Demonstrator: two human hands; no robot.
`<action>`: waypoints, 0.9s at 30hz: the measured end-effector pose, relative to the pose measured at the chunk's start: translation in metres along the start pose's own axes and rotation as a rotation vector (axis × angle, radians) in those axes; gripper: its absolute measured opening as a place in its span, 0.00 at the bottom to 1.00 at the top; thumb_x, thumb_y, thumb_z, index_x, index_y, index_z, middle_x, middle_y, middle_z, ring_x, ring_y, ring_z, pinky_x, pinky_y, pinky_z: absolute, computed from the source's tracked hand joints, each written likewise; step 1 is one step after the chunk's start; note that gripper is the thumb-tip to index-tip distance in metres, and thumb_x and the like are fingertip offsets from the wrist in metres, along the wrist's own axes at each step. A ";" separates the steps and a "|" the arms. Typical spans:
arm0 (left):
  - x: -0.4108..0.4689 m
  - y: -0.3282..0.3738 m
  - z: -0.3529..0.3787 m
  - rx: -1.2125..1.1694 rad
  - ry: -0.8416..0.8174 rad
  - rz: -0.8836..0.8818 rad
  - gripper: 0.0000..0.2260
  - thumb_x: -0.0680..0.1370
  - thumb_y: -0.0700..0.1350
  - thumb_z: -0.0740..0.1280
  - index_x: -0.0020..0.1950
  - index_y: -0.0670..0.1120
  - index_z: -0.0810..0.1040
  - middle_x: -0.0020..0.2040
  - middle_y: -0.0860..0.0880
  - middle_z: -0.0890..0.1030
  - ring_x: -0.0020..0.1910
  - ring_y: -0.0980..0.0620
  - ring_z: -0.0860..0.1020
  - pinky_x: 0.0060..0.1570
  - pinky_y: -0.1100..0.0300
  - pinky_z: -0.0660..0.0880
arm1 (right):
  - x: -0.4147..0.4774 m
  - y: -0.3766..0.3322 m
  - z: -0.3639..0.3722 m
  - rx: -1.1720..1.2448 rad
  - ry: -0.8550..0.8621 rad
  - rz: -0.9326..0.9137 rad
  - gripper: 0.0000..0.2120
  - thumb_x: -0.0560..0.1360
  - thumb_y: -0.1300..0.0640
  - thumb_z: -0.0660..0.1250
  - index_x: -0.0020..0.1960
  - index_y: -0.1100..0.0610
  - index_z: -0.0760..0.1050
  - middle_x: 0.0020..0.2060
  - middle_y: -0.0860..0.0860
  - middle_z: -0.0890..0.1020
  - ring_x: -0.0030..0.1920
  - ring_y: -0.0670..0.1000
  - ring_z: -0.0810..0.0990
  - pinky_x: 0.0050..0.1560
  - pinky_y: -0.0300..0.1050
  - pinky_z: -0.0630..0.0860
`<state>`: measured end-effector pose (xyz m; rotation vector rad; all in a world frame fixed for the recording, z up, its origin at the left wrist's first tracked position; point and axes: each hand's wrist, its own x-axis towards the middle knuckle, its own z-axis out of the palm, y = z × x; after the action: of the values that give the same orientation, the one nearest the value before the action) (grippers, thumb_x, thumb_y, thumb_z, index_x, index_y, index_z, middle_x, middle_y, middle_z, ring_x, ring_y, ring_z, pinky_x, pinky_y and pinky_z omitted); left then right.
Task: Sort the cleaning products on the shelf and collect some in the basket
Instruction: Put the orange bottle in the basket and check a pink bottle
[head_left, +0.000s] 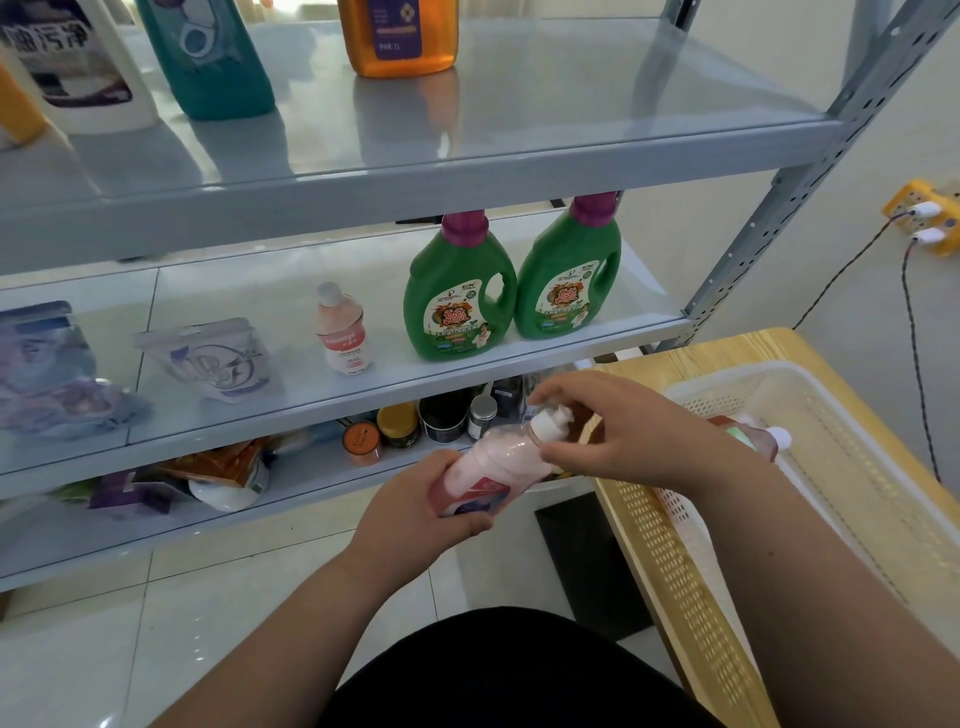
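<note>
A pink bottle with a white cap is held in the air in front of the shelf unit, tilted with its cap up and to the right. The left hand has its grip wrapped round the bottle's lower body. The right hand has its grip pinched at the neck, just under the cap.

Just beside the right hand, a white perforated basket sits on a wooden desk. A reddish bottle with a white cap lies inside it.

On the middle shelf stand two green detergent jugs with magenta caps, side by side. Left of them are a small pink bottle and a pale refill pouch. Small jars sit on the shelf below, behind the held bottle. An orange bottle and a teal bottle stand on the top shelf.
</note>
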<state>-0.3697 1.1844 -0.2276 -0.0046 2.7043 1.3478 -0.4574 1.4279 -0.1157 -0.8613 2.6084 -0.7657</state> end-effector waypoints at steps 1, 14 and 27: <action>0.001 0.000 0.000 0.002 0.003 -0.001 0.25 0.62 0.68 0.74 0.54 0.80 0.67 0.53 0.78 0.73 0.53 0.72 0.73 0.42 0.68 0.70 | -0.001 0.001 -0.001 0.027 -0.024 -0.035 0.13 0.72 0.44 0.72 0.56 0.39 0.76 0.48 0.36 0.79 0.49 0.41 0.79 0.45 0.34 0.75; 0.004 0.004 0.006 0.007 -0.045 -0.004 0.25 0.64 0.66 0.75 0.58 0.67 0.73 0.49 0.67 0.79 0.49 0.66 0.76 0.44 0.68 0.71 | -0.001 0.006 0.006 -0.233 0.036 0.126 0.21 0.75 0.30 0.57 0.44 0.47 0.74 0.37 0.43 0.78 0.37 0.43 0.76 0.35 0.41 0.69; -0.001 0.005 0.002 -0.002 -0.028 -0.012 0.22 0.61 0.69 0.72 0.52 0.78 0.68 0.48 0.69 0.78 0.51 0.68 0.75 0.47 0.64 0.75 | -0.009 0.006 0.012 -0.191 0.023 0.126 0.10 0.78 0.36 0.61 0.48 0.42 0.71 0.39 0.40 0.77 0.39 0.42 0.76 0.35 0.40 0.69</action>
<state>-0.3686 1.1886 -0.2247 -0.0023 2.6751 1.3370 -0.4480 1.4330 -0.1284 -0.7322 2.7594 -0.5019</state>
